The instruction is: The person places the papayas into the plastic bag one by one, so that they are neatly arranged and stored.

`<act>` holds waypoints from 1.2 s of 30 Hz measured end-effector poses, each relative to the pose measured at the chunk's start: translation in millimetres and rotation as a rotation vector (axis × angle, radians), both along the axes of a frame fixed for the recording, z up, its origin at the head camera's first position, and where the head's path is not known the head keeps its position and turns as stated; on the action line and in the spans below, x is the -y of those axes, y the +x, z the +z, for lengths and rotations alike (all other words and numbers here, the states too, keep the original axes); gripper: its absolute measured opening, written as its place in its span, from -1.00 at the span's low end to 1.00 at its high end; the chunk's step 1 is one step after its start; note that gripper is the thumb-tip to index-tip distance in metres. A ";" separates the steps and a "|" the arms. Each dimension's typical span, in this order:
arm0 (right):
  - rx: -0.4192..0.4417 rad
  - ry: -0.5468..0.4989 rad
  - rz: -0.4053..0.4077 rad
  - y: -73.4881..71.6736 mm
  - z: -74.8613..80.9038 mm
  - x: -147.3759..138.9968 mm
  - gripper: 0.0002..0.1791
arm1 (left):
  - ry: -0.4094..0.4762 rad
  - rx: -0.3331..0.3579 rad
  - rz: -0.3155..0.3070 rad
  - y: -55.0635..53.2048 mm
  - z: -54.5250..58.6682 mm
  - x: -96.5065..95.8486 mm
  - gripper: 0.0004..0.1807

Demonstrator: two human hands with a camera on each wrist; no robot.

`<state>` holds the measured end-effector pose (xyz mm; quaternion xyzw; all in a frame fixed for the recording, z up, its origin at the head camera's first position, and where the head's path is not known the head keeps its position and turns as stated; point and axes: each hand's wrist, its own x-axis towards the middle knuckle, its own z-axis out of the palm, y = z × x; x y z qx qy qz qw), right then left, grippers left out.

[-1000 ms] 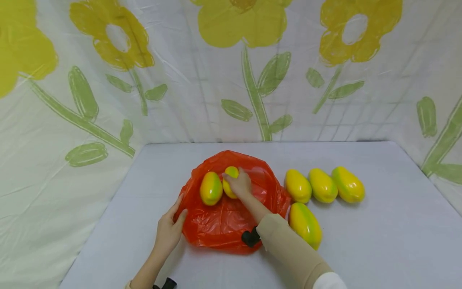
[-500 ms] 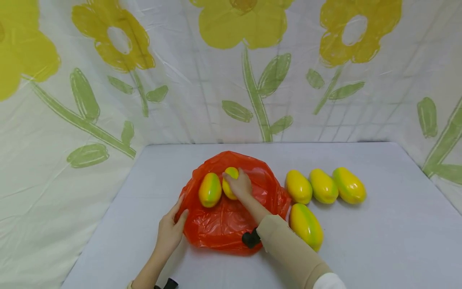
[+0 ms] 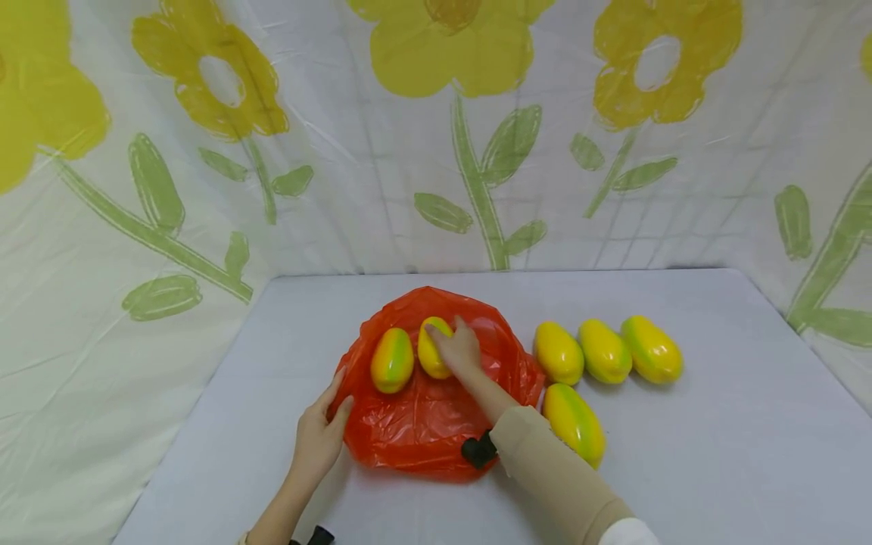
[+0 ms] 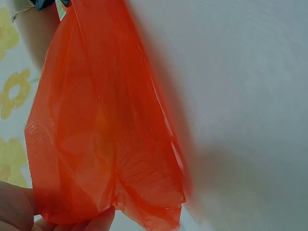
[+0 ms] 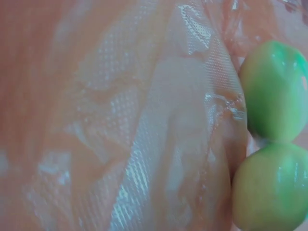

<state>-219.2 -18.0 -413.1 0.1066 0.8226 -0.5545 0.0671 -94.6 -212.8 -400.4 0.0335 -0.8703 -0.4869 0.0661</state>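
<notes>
A red plastic bag [image 3: 415,424] lies spread with its mouth wide. Two glossy yellow-green mangoes rest inside it: a left mango [image 3: 392,361] and a right mango [image 3: 431,358]. My right hand [image 3: 462,354] reaches into the bag at the right mango, thumb across the fruit's upper side and fingers loosely spread on its right. My left hand [image 3: 320,431] holds the bag's left rim between thumb and fingers. In the left wrist view, fingertips [image 4: 98,222] show at the edge of the red film. The right wrist view shows film close up, hiding the right hand.
To the right of the bag, three mangoes stand in a row: one nearest the bag [image 3: 559,353], a middle mango [image 3: 605,350] and a far mango [image 3: 652,350]. Another mango [image 3: 574,425] lies in front of them. A flowered curtain [image 3: 341,212] hangs behind the white table [image 3: 715,454].
My right hand has loosened and shifted slightly right, leaving more of the right mango showing. The left hand keeps its hold on the bag. The head view has shifted slightly.
</notes>
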 end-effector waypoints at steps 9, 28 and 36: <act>0.019 0.006 -0.009 2.2 6.8 -7.2 -0.19 | 0.004 -0.010 -0.008 1.0 1.6 -0.2 -0.47; -0.042 -0.039 0.061 20.9 39.2 -29.9 -0.22 | 0.001 -0.015 -0.003 1.1 0.7 0.4 -0.48; -0.042 -0.096 0.070 29.4 49.0 -42.6 -0.22 | -0.009 -0.031 -0.012 1.0 -0.9 2.2 -0.47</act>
